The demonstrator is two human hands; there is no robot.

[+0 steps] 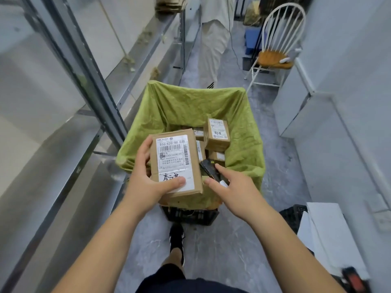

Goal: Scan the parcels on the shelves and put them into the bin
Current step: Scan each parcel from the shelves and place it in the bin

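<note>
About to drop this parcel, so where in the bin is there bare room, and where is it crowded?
Bare green liner shows along the bin's left and far sides, beyond the held parcel in the left hand. The right half is crowded with stacked parcels, with the right hand and its scanner just before them.

- both forearms bare all the way up, no sleeves, no watch or rings on the left hand [148,178] or the right hand [234,187]
- dark shorts [169,278] at 6 o'clock, navy or black
- one black sneaker [177,240] just above them, with white side stripes and a white sole edge
</note>
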